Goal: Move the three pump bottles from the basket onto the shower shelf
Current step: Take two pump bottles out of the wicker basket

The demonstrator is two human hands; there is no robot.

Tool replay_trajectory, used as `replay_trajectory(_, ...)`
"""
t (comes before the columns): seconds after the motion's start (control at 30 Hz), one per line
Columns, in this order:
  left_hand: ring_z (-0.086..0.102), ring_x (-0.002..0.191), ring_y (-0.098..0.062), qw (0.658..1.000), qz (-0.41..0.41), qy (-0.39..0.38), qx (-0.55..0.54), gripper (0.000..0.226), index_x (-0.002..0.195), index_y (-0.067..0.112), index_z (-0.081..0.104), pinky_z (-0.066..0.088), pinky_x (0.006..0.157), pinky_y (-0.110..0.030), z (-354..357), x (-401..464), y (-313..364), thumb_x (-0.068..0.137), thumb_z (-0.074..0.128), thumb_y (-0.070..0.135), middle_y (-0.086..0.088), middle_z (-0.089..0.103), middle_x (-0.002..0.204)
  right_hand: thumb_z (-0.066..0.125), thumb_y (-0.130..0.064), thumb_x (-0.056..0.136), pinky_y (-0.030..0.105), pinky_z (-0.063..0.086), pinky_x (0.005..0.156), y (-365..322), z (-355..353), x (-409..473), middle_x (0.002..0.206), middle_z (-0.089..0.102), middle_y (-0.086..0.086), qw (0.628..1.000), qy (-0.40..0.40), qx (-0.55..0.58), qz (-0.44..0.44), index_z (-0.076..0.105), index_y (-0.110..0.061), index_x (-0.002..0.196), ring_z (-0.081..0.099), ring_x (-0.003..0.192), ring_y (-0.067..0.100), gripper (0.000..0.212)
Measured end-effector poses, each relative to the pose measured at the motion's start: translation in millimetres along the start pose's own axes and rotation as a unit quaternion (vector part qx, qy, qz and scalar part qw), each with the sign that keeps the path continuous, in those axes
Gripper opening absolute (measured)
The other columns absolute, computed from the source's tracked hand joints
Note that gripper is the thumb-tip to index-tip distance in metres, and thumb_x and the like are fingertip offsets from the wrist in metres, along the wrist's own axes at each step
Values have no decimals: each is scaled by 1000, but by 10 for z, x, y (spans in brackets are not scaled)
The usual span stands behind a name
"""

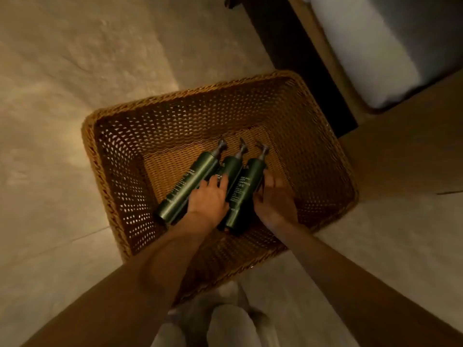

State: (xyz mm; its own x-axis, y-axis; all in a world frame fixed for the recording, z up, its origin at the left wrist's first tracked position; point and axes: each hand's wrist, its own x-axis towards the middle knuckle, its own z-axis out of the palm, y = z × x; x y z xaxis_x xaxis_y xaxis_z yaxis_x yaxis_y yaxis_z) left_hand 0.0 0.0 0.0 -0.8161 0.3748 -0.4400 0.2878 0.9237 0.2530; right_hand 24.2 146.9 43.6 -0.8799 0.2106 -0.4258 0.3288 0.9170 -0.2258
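My left hand (209,196) lies spread over the middle green pump bottle (229,169), fingers loose, not yet closed. My right hand (274,196) curls around the side of the right bottle (244,194), labelled body cleanser; whether it truly grips I cannot tell. The left bottle (186,186) lies untouched beside them. All three lie touching on the bottom of the wicker basket (130,186) on the floor (50,83). Lifting one could roll its neighbours, and smooth bottles may slip from a half-closed grasp.
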Motion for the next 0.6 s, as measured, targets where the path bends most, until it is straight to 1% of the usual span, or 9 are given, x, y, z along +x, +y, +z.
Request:
replay_trajectory(0.13, 47, 123, -35, 993, -93, -19, -67, 88, 151, 16, 4, 49, 88, -46, 124, 110, 75, 87, 61, 36, -15, 35, 143, 50, -32, 91, 43, 40, 97, 24, -13, 135, 139, 39, 14, 998, 16, 53, 18, 19, -19, 146, 44, 123, 32, 65)
replay_trajectory(0.2, 53, 118, -36, 984, -134, -30, -110, 89, 151, 15, 7, 50, 85, -46, 126, 142, 102, 86, 64, 35, -16, 39, 141, 51, -30, 90, 43, 41, 98, 39, -15, 152, 137, 41, 14, 995, 12, 95, 32, 25, -16, 142, 42, 124, 32, 60)
replay_trajectory(0.27, 56, 113, -36, 976, -158, -21, -150, 86, 149, 14, 13, 50, 83, -45, 116, 153, 94, 84, 66, 33, -17, 44, 136, 54, -29, 89, 41, 40, 98, 61, -20, 203, 133, 44, 15, 988, 4, 135, 68, 33, -11, 136, 44, 122, 31, 54)
replay_trajectory(0.33, 59, 107, -35, 969, -163, -4, -187, 81, 146, 14, 20, 50, 79, -43, 83, 112, 95, 82, 68, 29, -17, 49, 129, 59, -29, 87, 36, 40, 94, 87, -3, 269, 130, 46, 14, 974, -12, 190, 122, 39, -5, 131, 47, 119, 30, 55)
replay_trajectory(0.4, 59, 105, -33, 964, -151, 31, -218, 78, 144, 15, 25, 48, 75, -39, 24, 47, 112, 80, 69, 29, -15, 51, 126, 65, -29, 83, 29, 39, 86, 81, 7, 317, 129, 50, 13, 951, -19, 262, 166, 42, -4, 129, 51, 114, 28, 57)
replay_trajectory(0.47, 58, 107, -32, 959, -137, 62, -239, 81, 145, 17, 25, 48, 76, -39, -63, -15, 109, 78, 69, 31, -14, 51, 127, 69, -30, 80, 27, 39, 79, 59, 40, 342, 122, 53, 6, 927, -30, 318, 195, 43, -6, 129, 55, 107, 25, 60)
replay_trajectory(0.5, 57, 109, -32, 957, -132, 75, -246, 83, 146, 18, 24, 48, 78, -40, -114, -43, 102, 78, 70, 32, -13, 51, 129, 71, -30, 79, 25, 41, 76, 37, 64, 356, 117, 54, 3, 917, -39, 336, 210, 44, -7, 128, 57, 99, 22, 60)
replay_trajectory(0.57, 57, 109, -31, 953, -126, 102, -258, 84, 146, 19, 25, 49, 80, -40, -210, -96, 73, 77, 70, 33, -12, 52, 129, 73, -29, 77, 21, 43, 65, -28, 127, 382, 116, 60, 8, 900, -52, 366, 230, 49, -9, 121, 58, 80, 12, 54)
replay_trajectory(0.6, 57, 108, -30, 950, -123, 112, -263, 84, 146, 19, 25, 49, 80, -40, -249, -115, 53, 76, 71, 33, -11, 52, 129, 75, -28, 75, 22, 45, 65, -63, 170, 396, 117, 61, 11, 891, -54, 382, 239, 50, -9, 119, 60, 81, 13, 54)
